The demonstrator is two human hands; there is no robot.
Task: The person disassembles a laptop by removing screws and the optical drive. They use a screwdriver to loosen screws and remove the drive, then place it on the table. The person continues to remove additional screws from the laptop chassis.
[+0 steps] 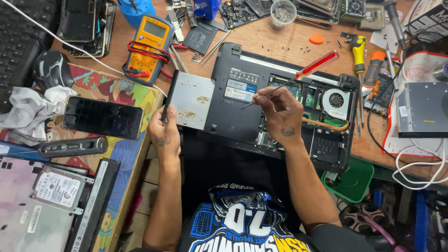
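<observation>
Centrally placed: black laptop [242, 100], underside up with its cover off, fan [336, 99] and green boards exposed, on a wooden tabletop [280, 39]. Left hand [164, 133], grip closed on the outer edge of a silver optical drive [189, 99] that juts from the laptop's left side. Right hand [279, 112], grip closed around a red-handled screwdriver [298, 74], held like a pen, tip over the label area. Advisable, by judgement: draw the drive straight and level; keep the tip off the boards. Upper left: yellow multimeter [151, 44]. Left: dark phone [102, 117].
</observation>
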